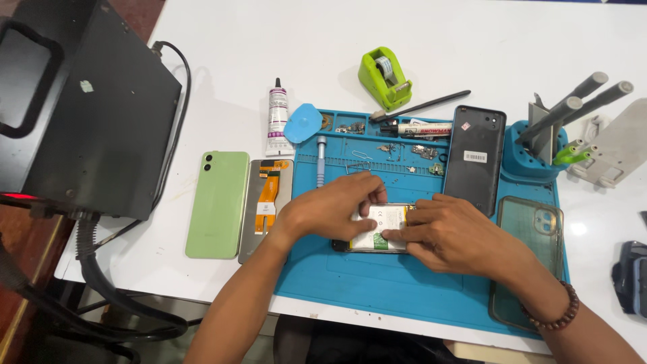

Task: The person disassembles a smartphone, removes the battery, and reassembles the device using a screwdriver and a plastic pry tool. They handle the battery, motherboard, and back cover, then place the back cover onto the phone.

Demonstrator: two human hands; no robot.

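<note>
The right hand [448, 236], a bead bracelet [556, 311] circling its wrist, is lying nearest the viewer, its fingers pressed flat together on the white battery [379, 221] of an opened phone [369, 229]; the left hand [330, 205] is curling over the phone's far left edge, fingertips pressing down on it. The phone is resting in the middle of a blue repair mat [377, 283]. Left of the mat a green phone back [218, 203] and a display panel with an orange flex cable [266, 207] are lying side by side. A black back cover [475, 158] is sitting to the far right, a clear case [529, 263] nearer right
</note>
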